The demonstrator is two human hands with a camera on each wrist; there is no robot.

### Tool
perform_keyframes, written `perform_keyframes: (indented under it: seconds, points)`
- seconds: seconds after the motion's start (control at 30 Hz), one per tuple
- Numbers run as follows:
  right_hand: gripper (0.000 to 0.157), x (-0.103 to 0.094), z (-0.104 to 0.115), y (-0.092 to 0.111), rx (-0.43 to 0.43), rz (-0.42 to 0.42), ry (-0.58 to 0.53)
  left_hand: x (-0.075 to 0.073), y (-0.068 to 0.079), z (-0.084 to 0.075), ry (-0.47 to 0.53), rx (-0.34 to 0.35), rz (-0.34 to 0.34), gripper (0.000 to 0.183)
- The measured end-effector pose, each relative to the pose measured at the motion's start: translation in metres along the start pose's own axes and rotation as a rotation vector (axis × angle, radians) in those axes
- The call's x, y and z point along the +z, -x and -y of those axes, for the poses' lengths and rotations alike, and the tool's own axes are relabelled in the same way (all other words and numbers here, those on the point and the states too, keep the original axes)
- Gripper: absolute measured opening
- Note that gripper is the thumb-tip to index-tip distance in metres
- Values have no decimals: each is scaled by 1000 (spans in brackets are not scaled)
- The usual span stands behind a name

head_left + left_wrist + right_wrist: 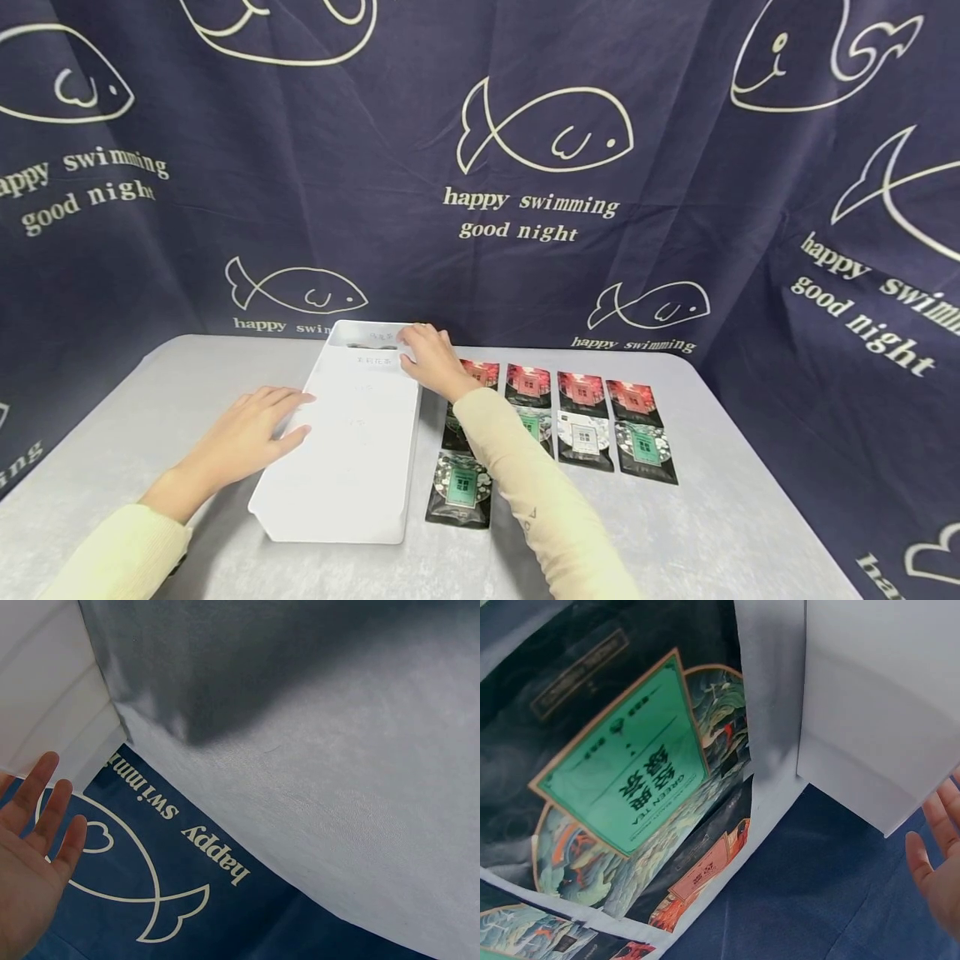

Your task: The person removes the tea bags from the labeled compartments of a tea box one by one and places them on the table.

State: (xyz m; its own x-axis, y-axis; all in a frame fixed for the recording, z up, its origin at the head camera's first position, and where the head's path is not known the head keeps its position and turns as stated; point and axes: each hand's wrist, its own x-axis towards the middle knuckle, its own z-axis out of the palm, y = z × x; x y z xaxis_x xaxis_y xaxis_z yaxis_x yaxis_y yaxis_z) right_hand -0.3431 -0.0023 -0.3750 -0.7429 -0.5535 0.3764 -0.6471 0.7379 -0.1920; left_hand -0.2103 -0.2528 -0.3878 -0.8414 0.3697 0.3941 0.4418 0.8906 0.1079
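A long white box [337, 475] with handwritten labels on its dividers stands on the table. Something dark [363, 346] shows inside its far compartment. My left hand [243, 437] lies along the box's left side, fingers extended over the edge; the left wrist view shows those fingers [52, 814] spread beside the white wall [45, 682]. At the far right corner, my right hand [433, 360] rests its fingertips at the rim. In the right wrist view its fingers [937, 825] are loosely bent next to the box wall. Neither hand holds a packet.
Right of the box lie tea packets in rows: red-labelled ones [581, 392] at the back, then green-labelled ones [647, 450] and a white-labelled one [585, 437]. Another green-labelled packet [460, 490] lies nearer. A navy curtain [525, 275] hangs behind the grey table [720, 533].
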Motion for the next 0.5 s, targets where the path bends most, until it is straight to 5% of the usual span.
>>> perform_keyframes:
  seconds: [0.5]
  points:
    - [29, 5, 6, -5, 31, 70, 25, 2, 0, 3, 0, -1, -5, 39]
